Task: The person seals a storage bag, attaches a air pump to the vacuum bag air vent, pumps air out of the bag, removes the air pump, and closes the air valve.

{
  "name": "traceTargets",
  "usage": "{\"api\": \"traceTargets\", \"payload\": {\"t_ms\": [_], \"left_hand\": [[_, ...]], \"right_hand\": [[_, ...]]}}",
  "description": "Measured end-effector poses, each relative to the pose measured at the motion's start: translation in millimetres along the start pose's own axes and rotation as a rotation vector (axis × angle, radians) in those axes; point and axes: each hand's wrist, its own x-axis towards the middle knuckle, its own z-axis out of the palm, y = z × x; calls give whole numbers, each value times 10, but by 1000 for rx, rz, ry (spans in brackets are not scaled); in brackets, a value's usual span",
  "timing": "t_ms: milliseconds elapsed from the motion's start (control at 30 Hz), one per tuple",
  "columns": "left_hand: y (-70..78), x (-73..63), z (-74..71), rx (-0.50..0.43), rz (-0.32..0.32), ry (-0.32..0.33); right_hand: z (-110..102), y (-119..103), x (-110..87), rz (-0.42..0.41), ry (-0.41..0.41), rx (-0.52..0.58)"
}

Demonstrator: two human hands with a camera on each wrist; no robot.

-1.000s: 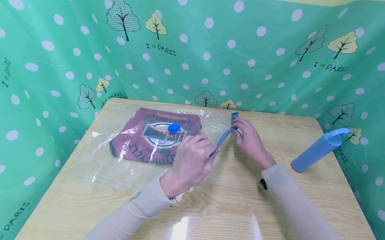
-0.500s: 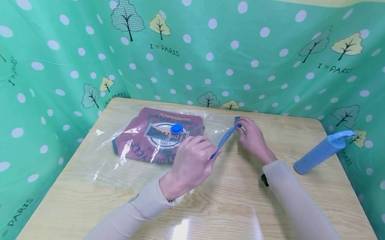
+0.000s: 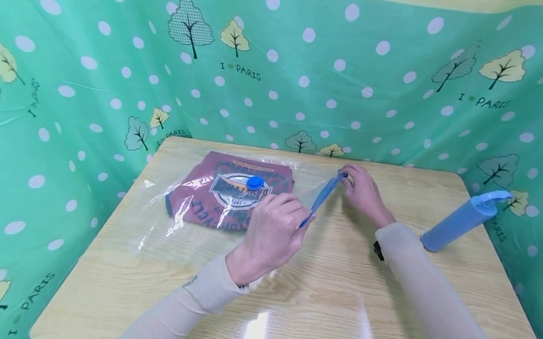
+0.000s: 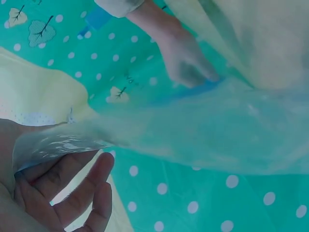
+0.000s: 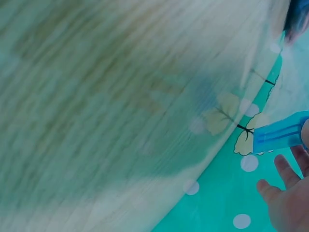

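Note:
A clear plastic storage bag (image 3: pixel 149 229) lies on the table with a folded maroon printed shirt (image 3: pixel 197 195) inside. A round blue valve cap (image 3: pixel 255 183) sits on its top. Along the bag's right-hand mouth runs a blue zip strip (image 3: pixel 324 197), raised and slanting between both hands. My left hand (image 3: pixel 274 228) grips the strip's near end; in the left wrist view, clear film passes between thumb and curled fingers (image 4: pixel 84 193). My right hand (image 3: pixel 364 193) pinches the far end. A short blue strip end (image 5: pixel 277 135) sticks out from that hand in the right wrist view.
A blue hand pump (image 3: pixel 459 221) stands tilted at the table's right side. A green polka-dot curtain (image 3: pixel 331 73) printed with trees surrounds the wooden table (image 3: pixel 333 302). A small black object (image 3: pixel 378 250) shows beside the right sleeve.
The head view has turned slightly left. My right hand has come nearer the strip's far end, covering the blue tip that stuck out before. The strip looks straighter; the left hand keeps its grip.

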Motion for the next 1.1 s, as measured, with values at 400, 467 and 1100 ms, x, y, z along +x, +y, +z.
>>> {"api": "traceTargets", "payload": {"t_ms": [400,467,1100], "left_hand": [[20,-6,-50,-8,-4,13],[21,-6,-58,-12,-4,15],[18,-2,-63,-3,-6,3]], "right_hand": [[18,172,56,66,-28,-1],[20,198,63,76,-32,-5],[37,269,148,141,-107,-25]]}}
